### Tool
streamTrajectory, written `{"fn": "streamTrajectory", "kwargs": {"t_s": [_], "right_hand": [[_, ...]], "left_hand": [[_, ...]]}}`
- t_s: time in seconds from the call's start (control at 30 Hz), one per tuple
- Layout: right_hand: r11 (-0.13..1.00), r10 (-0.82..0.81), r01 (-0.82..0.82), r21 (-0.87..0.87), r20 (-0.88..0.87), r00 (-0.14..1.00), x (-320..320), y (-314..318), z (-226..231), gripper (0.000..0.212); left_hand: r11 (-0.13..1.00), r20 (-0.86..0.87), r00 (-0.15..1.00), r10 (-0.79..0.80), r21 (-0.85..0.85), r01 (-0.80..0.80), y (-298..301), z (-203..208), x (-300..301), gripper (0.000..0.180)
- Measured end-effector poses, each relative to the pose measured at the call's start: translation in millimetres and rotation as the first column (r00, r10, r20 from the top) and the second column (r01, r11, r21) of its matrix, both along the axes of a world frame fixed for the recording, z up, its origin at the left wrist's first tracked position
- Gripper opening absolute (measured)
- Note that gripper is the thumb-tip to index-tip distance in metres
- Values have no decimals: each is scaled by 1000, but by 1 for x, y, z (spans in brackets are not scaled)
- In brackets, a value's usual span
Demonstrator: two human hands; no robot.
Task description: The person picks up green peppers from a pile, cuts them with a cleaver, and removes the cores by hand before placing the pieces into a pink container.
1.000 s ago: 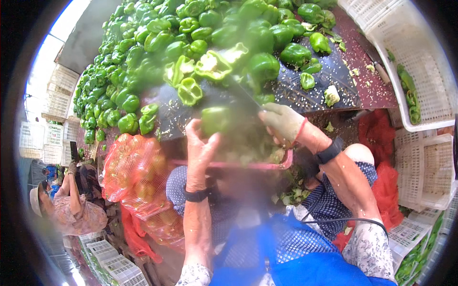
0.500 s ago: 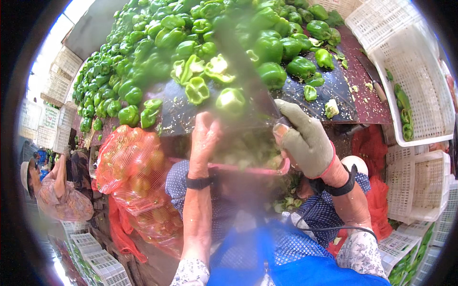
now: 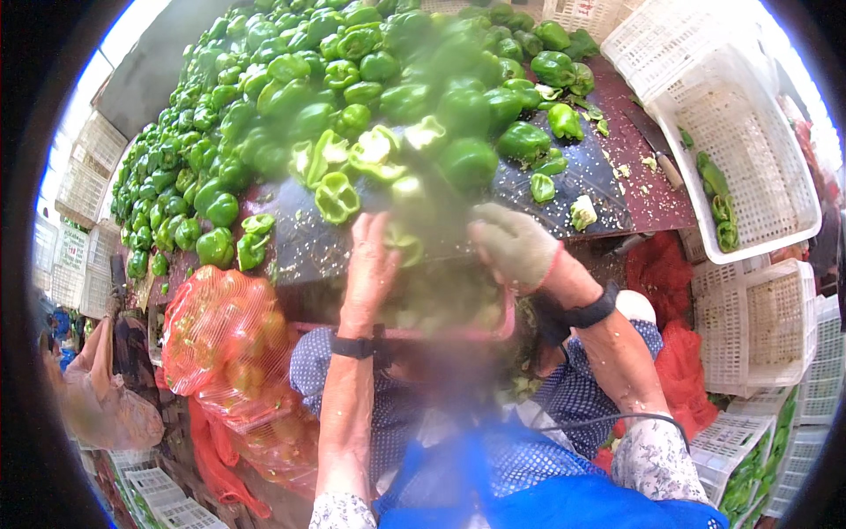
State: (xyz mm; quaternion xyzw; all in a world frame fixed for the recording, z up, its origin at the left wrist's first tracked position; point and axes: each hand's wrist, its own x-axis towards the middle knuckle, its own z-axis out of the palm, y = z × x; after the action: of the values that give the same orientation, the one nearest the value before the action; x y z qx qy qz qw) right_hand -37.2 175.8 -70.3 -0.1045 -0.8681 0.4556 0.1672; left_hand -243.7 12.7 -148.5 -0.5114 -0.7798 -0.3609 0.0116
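Two bare forearms reach toward a worktop (image 3: 304, 251) heaped with green peppers (image 3: 264, 123). A cut pepper (image 3: 405, 249) is just beside the fingers of the left hand (image 3: 370, 264), above a pink tub (image 3: 508, 319); blur hides whether that grip is clamped on it. The gloved right hand (image 3: 518, 249) is curled, but what it holds, if anything, cannot be told. The pepper could slip into the tub if loosely held; a blade hidden in the blur could nick the bare left fingers. Half a second ago, a dark blade-like streak rose from the right hand, its thumb spread; now the glove is turned knuckles-up.
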Motion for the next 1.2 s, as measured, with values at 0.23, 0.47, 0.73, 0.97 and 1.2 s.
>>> {"fn": "streamTrajectory", "kwargs": {"t_s": [0.23,0.47,0.73,0.97,1.2], "right_hand": [[654,-441,377,-656,74,895,49,49,22,31],[556,-379,237,-797,11,925,73,64,12,29],[994,-87,98,47,-196,977,108,78,-31,40],[795,-411,302,-525,-102,906,87,14,60,40],[526,-34,20,850,-3,999,37,118,-70,31]], "left_hand": [[999,-386,921,53,22,-48,72,45,-23,68],[965,-75,973,-217,-169,202,175,51,2,64],[935,70,973,-221,-267,232,173,68,53,93],[980,199,963,-183,-38,194,108,69,37,63],[973,61,983,-175,-140,182,120,80,68,55]]}}
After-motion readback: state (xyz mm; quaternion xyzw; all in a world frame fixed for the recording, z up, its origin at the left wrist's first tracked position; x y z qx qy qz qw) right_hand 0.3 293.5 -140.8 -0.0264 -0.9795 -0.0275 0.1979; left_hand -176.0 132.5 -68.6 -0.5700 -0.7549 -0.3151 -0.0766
